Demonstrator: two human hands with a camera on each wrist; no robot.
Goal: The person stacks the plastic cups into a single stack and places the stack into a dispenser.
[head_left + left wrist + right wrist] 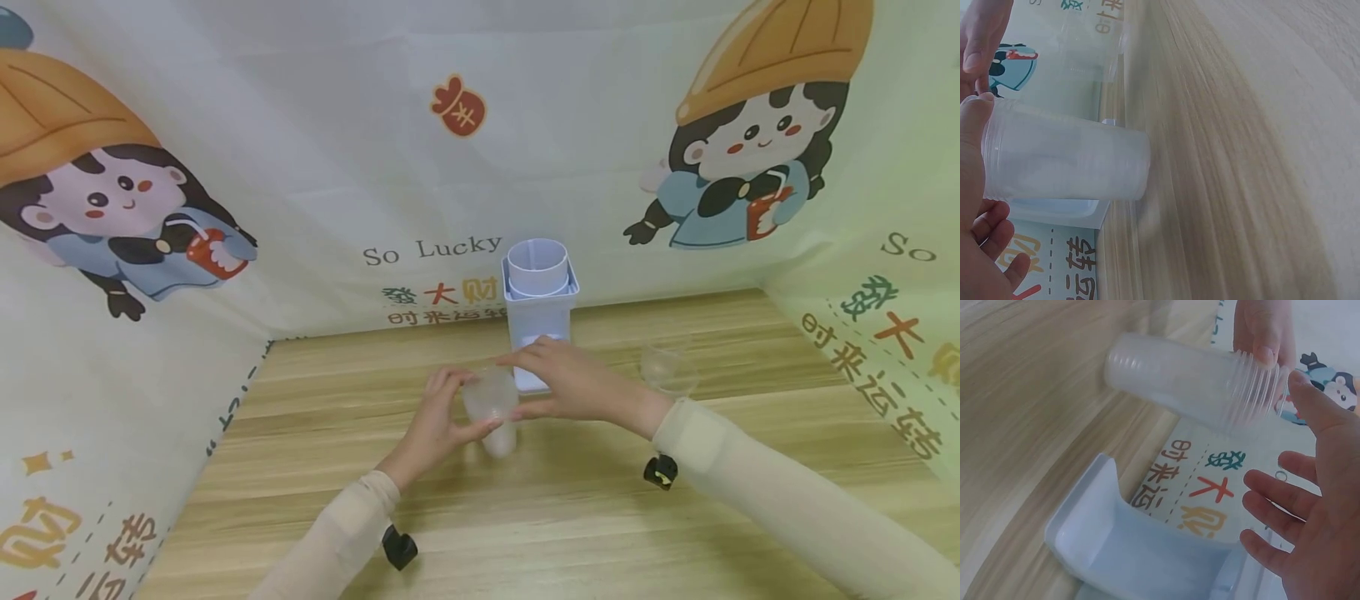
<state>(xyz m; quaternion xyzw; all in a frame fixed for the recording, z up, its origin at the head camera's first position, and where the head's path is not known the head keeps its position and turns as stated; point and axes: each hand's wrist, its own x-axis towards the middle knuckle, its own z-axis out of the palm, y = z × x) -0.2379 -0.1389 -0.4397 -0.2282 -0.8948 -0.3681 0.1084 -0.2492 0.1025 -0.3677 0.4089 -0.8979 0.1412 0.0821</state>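
Observation:
A stack of clear plastic cups (491, 398), also plain in the left wrist view as nested cups (1066, 153), is tilted with its base towards the table. My left hand (438, 423) grips it near the rim, thumb on one side and fingers on the other. Beside the rim, my right hand (573, 382) has its thumb tip at the cup edge. In the right wrist view, the fingers of this right hand (1329, 506) are spread apart, with nothing enclosed. Just behind the cups stands a white cup-dispenser-like holder (538, 321) with a round tube at its top.
Another clear cup (667, 369) sits on the wood-grain table (480, 525), right of the holder and behind my right forearm. Printed cloth (337, 150) walls the table at the back and both sides. A black wrist device (660, 472) hangs under the right sleeve.

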